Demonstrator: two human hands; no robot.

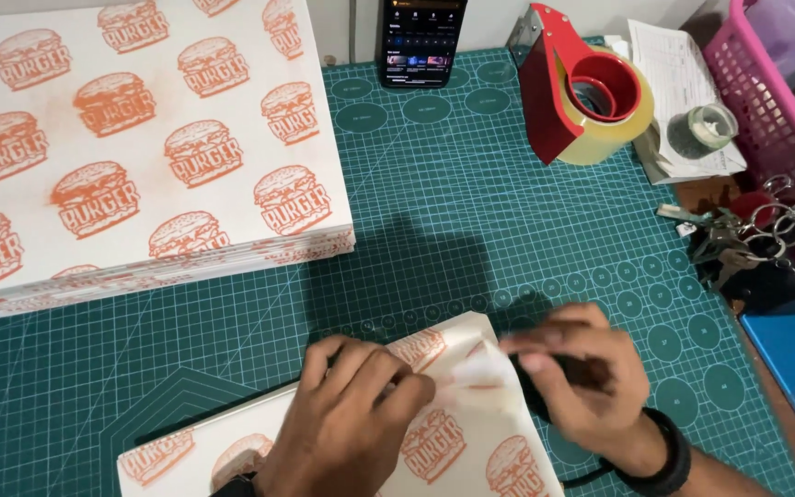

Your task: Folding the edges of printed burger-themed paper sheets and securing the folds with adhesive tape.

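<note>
Pressing flat, the left hand [347, 419] holds printed wrapping paper [453, 442] at the cutting mat's [471, 212] near edge; the right hand [581, 373] pinches its folded corner, fingers together.

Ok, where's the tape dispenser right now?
In the head view, the red tape dispenser stands at the far right of the green cutting mat, between the phone and the pink basket.

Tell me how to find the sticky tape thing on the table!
Start at the green cutting mat with its grid of lines and look to its far right corner, beside the pink basket. There stands the tape dispenser, leaning next to a pile of papers. It is the only red thing with a big yellowish roll of tape on a red wheel.
</note>
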